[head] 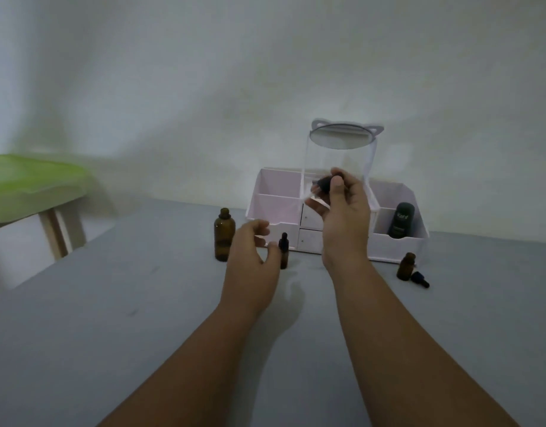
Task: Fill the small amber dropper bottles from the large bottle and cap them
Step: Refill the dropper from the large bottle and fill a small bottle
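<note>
While my right hand (342,211) is raised in front of the white organizer (398,245), its thumb and fingertips pinch a black dropper cap (325,181) by the rubber bulb; the rest of the cap is too blurred to make out.

The only writing I can read is on a dark bottle (401,219) standing in the organizer's right-hand compartment: pale letters that look like "Kahf". The organizer is smooth white plastic with open square compartments, small drawers in the middle and an oval mirror (342,138) on top.

Just left of the organizer's front left corner stands the large amber bottle (224,234), upright, round-shouldered glass with its neck uncapped; I cannot tell how much is in it. Before the organizer's front edge stands a small amber bottle (284,251) with its black dropper cap on.

My left hand (253,245) hovers beside it, fingers loosely curled and spread apart, holding nothing; whether the thumb touches the glass I cannot tell.

At the organizer's front right corner stands a second small bottle (406,266), uncapped, with a loose cap (420,279) lying on its side just beside it on the matte grey table (111,303).
</note>
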